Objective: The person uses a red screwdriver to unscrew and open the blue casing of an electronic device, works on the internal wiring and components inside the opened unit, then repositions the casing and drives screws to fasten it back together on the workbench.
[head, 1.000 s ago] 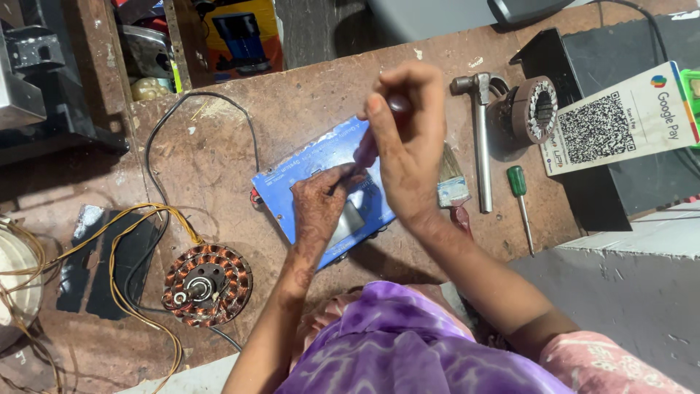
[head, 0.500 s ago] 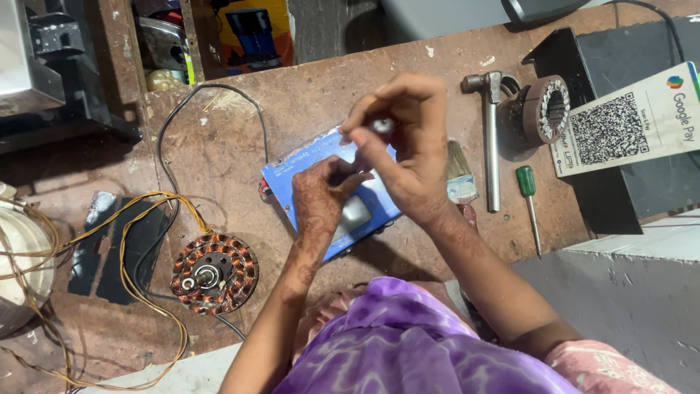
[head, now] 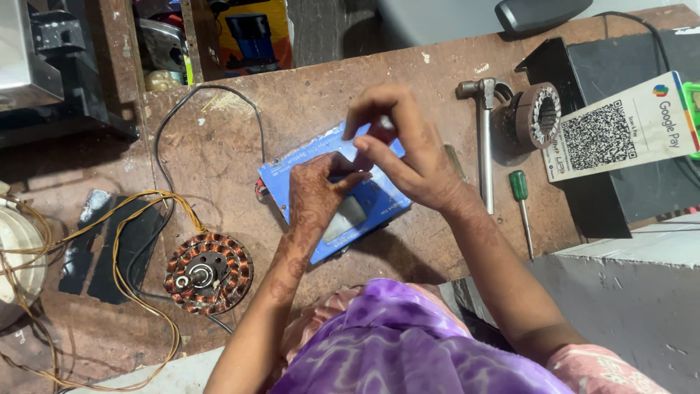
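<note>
two hands are in view, the left hand (head: pixel 315 191) and the right hand (head: pixel 405 149). there is one blue meter box (head: pixel 292 179) with one pale screen (head: pixel 345 219). one copper-wound stator (head: pixel 208 273) lies on the bench, and one darker ring-shaped stator (head: pixel 538 114) sits further off, so two stators in all. there is one hammer (head: pixel 483 138) and one green-handled screwdriver (head: pixel 522 204). one white code card (head: pixel 620 131) stands at the side. one yellow box (head: pixel 251 33) shows on the shelf.
</note>
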